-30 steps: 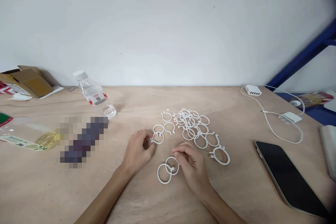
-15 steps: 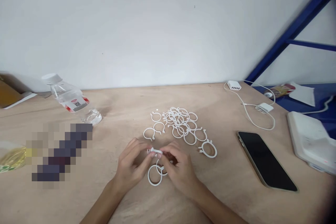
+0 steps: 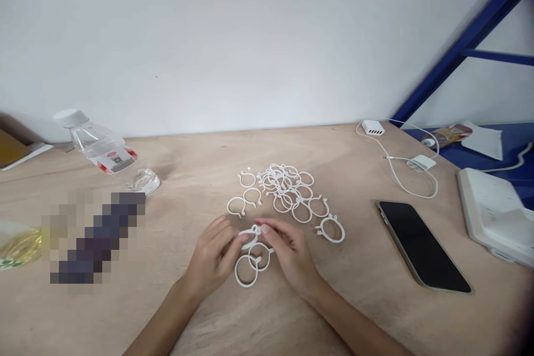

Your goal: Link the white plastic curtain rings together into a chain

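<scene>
Between my hands is a white plastic curtain ring [image 3: 252, 242] with a small eyelet, held just above the table. My left hand [image 3: 213, 257] pinches its left side between thumb and fingers. Thumb and forefinger of my right hand [image 3: 292, 253] close on the eyelet end at the upper right. Just below, two white rings overlap on the wood: a lower ring [image 3: 246, 286] and an upper ring [image 3: 270, 256] beside my right thumb. Farther back lies a loose pile of several similar rings [image 3: 287, 192], with single rings [image 3: 236, 198] scattered to its left.
A clear water bottle [image 3: 106, 147] leans at the left, behind a pixelated patch and a yellow coil [image 3: 23, 245]. To the right are a black phone [image 3: 423, 245], a white charger [image 3: 372, 128] with cable, and a white device [image 3: 492, 217]. Blue metal bars [image 3: 463, 44] rise behind.
The held curtain ring has turned from nearly edge-on to show its loop and eyelet. My right fingers have shifted up to the eyelet end. The whole view has tilted slightly.
</scene>
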A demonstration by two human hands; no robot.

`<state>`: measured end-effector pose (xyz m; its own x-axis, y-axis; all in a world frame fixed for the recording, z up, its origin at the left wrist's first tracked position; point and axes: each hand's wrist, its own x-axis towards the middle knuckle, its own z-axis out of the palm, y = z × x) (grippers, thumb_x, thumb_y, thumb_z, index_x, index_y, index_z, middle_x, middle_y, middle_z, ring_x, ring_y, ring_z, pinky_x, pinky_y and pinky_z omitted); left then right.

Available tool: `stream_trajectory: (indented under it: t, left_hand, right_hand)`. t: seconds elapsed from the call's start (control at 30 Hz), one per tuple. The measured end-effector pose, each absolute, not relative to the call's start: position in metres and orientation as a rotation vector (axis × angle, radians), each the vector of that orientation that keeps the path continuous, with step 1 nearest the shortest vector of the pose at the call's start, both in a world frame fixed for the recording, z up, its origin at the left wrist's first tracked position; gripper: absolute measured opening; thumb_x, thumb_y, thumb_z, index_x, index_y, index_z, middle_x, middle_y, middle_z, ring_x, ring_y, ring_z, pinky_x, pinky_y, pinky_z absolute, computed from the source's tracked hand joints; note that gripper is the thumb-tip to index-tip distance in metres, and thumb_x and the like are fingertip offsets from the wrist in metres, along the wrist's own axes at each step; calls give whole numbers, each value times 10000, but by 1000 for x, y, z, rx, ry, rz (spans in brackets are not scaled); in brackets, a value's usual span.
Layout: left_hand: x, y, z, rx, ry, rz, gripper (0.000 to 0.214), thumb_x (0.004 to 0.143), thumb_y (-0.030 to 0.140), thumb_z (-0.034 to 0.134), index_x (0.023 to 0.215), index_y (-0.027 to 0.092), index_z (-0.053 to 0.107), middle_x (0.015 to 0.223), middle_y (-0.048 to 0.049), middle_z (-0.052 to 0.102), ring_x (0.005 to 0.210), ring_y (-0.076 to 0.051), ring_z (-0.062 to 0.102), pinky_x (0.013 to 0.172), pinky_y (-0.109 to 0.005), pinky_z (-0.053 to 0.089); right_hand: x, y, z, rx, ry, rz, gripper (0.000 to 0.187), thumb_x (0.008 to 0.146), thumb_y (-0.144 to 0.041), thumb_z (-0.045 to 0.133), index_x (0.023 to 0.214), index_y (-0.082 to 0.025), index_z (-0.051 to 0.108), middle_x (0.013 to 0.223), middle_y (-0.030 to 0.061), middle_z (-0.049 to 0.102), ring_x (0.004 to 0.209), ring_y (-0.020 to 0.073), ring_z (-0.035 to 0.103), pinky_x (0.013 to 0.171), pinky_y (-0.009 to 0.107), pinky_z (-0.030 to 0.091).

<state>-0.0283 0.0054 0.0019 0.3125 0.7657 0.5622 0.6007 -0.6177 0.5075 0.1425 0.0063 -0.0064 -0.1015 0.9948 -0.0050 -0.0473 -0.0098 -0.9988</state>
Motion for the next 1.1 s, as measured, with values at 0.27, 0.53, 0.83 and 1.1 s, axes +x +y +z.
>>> stream_trajectory:
  t: [0.27,0.53,0.83,1.1]
  left_hand:
    - [-29,3,-1,2486,1137,1161,173,924,275,516,795,179,579,668,-26,543,649,-156,458,606,-280,380]
    - [-30,5,1,2295,1284,930,393,966,433,307,871,169,582,773,-64,571,748,-210,488,703,-354,395]
    - [-28,10,-2,2297,1201,848,582,966,539,134,643,187,467,661,-50,511,678,-194,445,661,-341,396]
    - [-27,11,-3,2274,1219,874,612,938,613,125,627,194,446,648,-41,492,659,-186,424,641,-328,387]
  right_hand:
    - [142,7,-5,-1160,-1295,1269,184,816,-330,639,838,-197,765,763,39,707,720,179,630,648,287,472]
    - [142,8,-2,-1161,-1193,1283,189,765,-333,683,878,-202,759,833,52,738,760,200,653,703,325,512]
    - [143,6,-2,-1192,-1355,1321,247,822,-377,622,715,-171,709,690,29,687,660,164,612,620,270,463]
    - [146,6,-2,-1202,-1386,1392,292,841,-410,582,678,-176,645,647,13,656,636,149,600,613,250,458]
